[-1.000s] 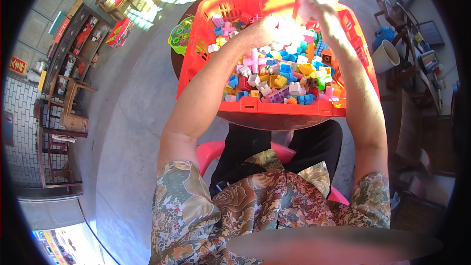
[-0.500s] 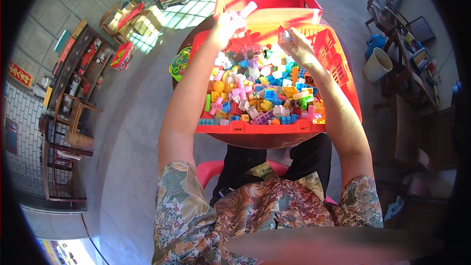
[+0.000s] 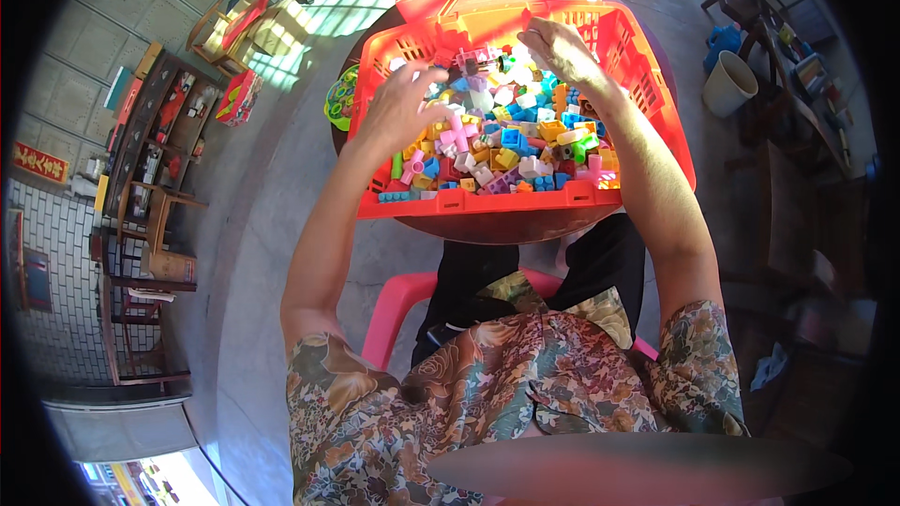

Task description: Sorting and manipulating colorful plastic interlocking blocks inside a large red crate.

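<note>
- The left hand (image 3: 398, 108) is over the left part of the red basket (image 3: 647, 84), with the fingers spread open and a little bent. It holds nothing, and the fingertips are just above the pile of plastic building blocks (image 3: 497, 145).
- The left forearm comes up from the lower edge and passes over the near left corner of the basket, with the elbow bent outward.
- The right hand (image 3: 558, 47) is near the far edge of the basket, a little to the right of its middle. The fingers are curved down toward the blocks; I cannot tell if they grip a piece or only touch the pile.
- The right forearm lies over the right side of the basket and crosses its near edge.
- Between both hands, close to the far edge, there is a small assembled block piece (image 3: 478, 58) in pink and dark colours, on top of the pile.
- The blocks, in pink, blue, yellow, green and white, fill the bottom of the basket.
- The basket rests on a round dark table (image 3: 487, 225).
- The person sits on a pink plastic chair (image 3: 403, 305).
- A white bucket (image 3: 729, 84) stands on the floor, well apart from the right side of the basket.
</note>
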A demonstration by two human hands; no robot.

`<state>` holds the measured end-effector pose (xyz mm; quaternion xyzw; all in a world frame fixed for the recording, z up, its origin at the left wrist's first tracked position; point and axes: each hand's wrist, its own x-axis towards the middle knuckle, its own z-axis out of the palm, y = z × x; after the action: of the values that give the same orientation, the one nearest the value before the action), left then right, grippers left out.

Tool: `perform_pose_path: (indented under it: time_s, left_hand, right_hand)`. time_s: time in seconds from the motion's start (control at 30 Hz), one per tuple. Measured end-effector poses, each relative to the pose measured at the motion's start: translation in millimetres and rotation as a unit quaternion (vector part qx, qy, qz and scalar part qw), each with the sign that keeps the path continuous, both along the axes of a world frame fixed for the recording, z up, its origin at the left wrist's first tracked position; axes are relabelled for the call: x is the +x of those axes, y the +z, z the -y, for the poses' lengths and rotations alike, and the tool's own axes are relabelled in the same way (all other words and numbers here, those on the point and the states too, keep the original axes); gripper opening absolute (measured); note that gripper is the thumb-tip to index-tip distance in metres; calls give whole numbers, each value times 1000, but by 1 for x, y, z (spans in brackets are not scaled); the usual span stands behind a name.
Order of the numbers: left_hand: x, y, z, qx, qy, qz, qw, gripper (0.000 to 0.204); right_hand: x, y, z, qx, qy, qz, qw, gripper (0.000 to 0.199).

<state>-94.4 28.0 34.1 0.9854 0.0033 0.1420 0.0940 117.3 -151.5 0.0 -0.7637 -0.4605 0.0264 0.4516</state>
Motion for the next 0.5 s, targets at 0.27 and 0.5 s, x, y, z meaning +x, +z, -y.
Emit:
perform_pose_path:
  time_s: [0.27,0.5]
  left_hand:
    - [-104,-39,40,-71,16,-138,988,40]
    - [-100,-47,33,-51,27,-83,995,53]
  right_hand:
    - [-20,6,-1,50,35,21,998,16]
    - [-104,33,81,11,12,130,991,17]
